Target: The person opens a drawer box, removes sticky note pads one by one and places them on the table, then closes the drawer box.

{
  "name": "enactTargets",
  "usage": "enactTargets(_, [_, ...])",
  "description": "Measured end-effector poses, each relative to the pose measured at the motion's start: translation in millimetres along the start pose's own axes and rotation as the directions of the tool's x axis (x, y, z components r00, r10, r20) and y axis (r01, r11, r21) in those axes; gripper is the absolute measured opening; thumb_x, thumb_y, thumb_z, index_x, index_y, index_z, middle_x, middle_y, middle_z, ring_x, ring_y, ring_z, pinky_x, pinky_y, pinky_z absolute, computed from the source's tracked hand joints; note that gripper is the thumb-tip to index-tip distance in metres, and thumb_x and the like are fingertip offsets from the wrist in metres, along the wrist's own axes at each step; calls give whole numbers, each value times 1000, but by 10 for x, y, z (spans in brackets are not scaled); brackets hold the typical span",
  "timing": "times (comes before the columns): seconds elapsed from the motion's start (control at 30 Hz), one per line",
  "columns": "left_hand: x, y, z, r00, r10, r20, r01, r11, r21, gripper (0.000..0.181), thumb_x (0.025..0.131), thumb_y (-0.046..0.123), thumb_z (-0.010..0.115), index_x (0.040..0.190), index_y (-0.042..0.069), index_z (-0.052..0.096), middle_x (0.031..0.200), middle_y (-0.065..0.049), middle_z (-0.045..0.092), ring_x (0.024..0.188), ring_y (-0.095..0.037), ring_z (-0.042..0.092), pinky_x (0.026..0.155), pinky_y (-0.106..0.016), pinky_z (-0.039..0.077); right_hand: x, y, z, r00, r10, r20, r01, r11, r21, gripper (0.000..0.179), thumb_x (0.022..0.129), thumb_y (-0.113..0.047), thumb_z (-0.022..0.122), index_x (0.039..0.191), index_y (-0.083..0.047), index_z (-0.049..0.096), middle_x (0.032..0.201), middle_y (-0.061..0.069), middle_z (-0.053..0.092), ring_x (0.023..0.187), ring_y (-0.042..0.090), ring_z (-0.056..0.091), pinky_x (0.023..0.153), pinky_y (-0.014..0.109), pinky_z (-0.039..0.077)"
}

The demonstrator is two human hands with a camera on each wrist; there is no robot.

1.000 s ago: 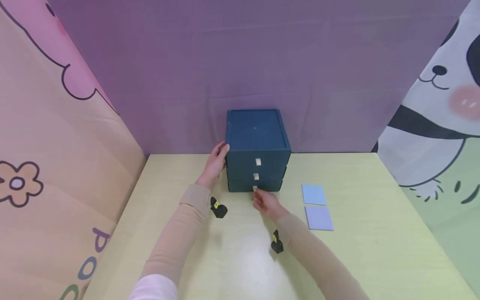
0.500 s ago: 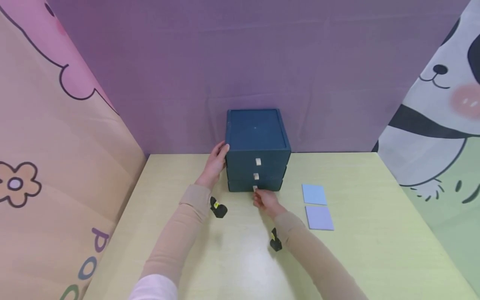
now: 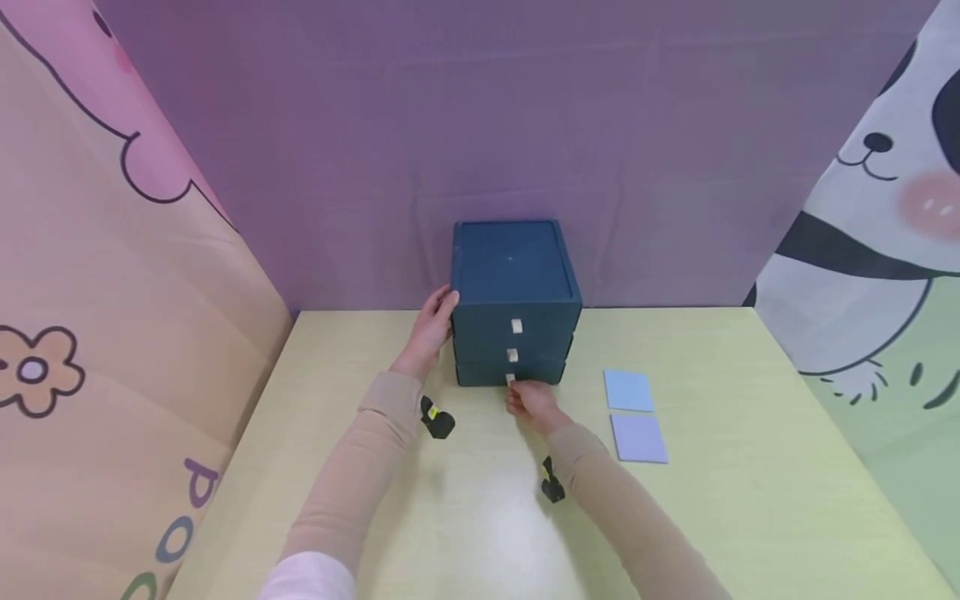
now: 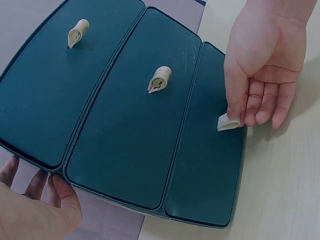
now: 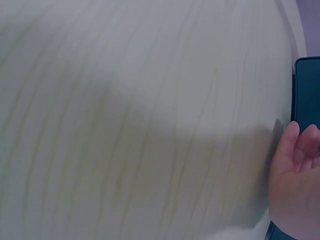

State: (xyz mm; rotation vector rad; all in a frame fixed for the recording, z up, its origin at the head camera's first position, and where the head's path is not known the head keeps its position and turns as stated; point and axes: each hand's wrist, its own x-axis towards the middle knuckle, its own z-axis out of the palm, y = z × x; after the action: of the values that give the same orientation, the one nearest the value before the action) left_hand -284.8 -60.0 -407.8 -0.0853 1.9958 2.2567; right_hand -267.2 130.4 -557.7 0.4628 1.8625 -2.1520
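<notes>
A dark blue-green cabinet with three drawers (image 3: 480, 321) stands against the purple backdrop, every drawer closed. Each drawer front carries a pale looped pull tab, the middle one (image 4: 160, 79) plain to see in the left wrist view. My left hand (image 3: 431, 329) rests against the cabinet's left side, thumb by the upper front corner, and its fingertips touch the side edge. At the bottom drawer (image 4: 207, 165), my right hand (image 4: 267, 70) pinches the pull tab (image 4: 228, 122) between thumb and finger. In the right wrist view, that hand appears at the right border beside the cabinet.
On the pale wooden table (image 3: 750, 467), a light blue square (image 3: 628, 390) and a lilac square (image 3: 638, 437) lie right of the cabinet. Black wrist-worn pieces (image 3: 437, 418) show beside both forearms. Printed cloths hang on the left and right.
My right wrist has shifted very slightly. Both hands keep their places on the cabinet, and the drawers stay closed.
</notes>
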Motion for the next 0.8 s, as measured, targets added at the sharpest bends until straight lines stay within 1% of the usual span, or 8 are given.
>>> enactTargets(0.03, [-1, -2, 1, 1000, 1, 1, -1, 1000, 0, 58, 99, 38, 47, 149, 17, 28, 157, -8, 21, 144, -25, 20, 115, -49, 23, -147, -117, 62, 999, 30, -43, -32, 999, -32, 24, 95, -5, 50, 107, 15, 56, 75, 8, 59, 65, 11, 57, 68, 29, 55])
enactTargets(0.07, [-2, -3, 0, 1000, 2, 2, -2, 1000, 0, 58, 99, 38, 47, 149, 17, 28, 157, -8, 20, 144, -25, 20, 115, -49, 22, -223, -167, 79, 999, 31, -40, -32, 999, -35, 24, 95, -4, 49, 106, 16, 56, 74, 8, 59, 65, 11, 57, 68, 28, 55])
enactTargets(0.1, [-2, -4, 1, 1000, 2, 2, -2, 1000, -1, 58, 99, 38, 47, 149, 17, 28, 157, -8, 20, 144, -25, 20, 115, -49, 22, -280, -211, 95, 999, 33, -42, -34, 999, -39, 23, 95, -3, 49, 105, 16, 56, 73, 7, 59, 64, 10, 57, 67, 27, 55])
enactTargets(0.17, [-2, -7, 3, 1000, 3, 1, -3, 1000, 2, 58, 99, 38, 47, 149, 17, 28, 157, -8, 20, 144, -25, 20, 115, -49, 22, -332, -252, 112, 998, 43, -44, -45, 998, -43, 22, 95, -2, 48, 104, 16, 56, 73, 7, 59, 65, 11, 57, 68, 28, 55])
enactTargets(0.3, [0, -12, 4, 1000, 3, 1, -3, 1000, 6, 58, 99, 39, 47, 149, 18, 28, 157, -7, 21, 144, -25, 20, 115, -49, 22, -323, -269, 128, 995, 65, -74, -70, 995, -68, 21, 95, -3, 49, 105, 14, 56, 71, 5, 57, 63, 11, 56, 68, 29, 55])
enactTargets(0.57, [-10, -10, 3, 1000, 6, -2, -6, 1000, 17, 57, 99, 39, 46, 149, 18, 28, 156, -7, 21, 144, -25, 21, 115, -48, 24, -303, -232, 156, 992, 47, -113, -57, 995, -84, 23, 93, -2, 48, 108, 15, 56, 71, 4, 55, 62, 11, 53, 65, 26, 53])
enactTargets(0.8, [0, -11, 3, 1000, 1, -3, -1, 1000, 27, 57, 100, 39, 45, 149, 18, 28, 156, -7, 22, 144, -24, 21, 114, -48, 24, -319, -245, 168, 993, 31, -118, -43, 994, -96, 23, 92, -2, 48, 106, 15, 56, 70, 3, 55, 62, 10, 53, 64, 26, 53])
